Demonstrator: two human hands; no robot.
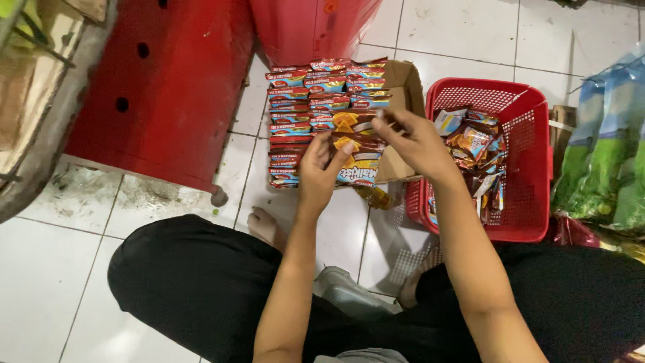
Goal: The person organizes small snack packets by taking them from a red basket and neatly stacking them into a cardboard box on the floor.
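Black-trousered knees framed the floor; left hand [321, 176] and right hand [415, 142] both pinched a light, crinkly brown snack packet [356, 144] by its ends above the cardboard box [403, 101], beside the red basket [531, 168].

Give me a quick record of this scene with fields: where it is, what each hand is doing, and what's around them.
setting: white tiled floor, person seated with legs crossed
left hand: holds a brown snack packet
right hand: pinches the same packet's top edge
box: cardboard, with rows of packets standing in it
basket: red, loose packets inside, right of the box
other: red cabinet at left, green bags at right
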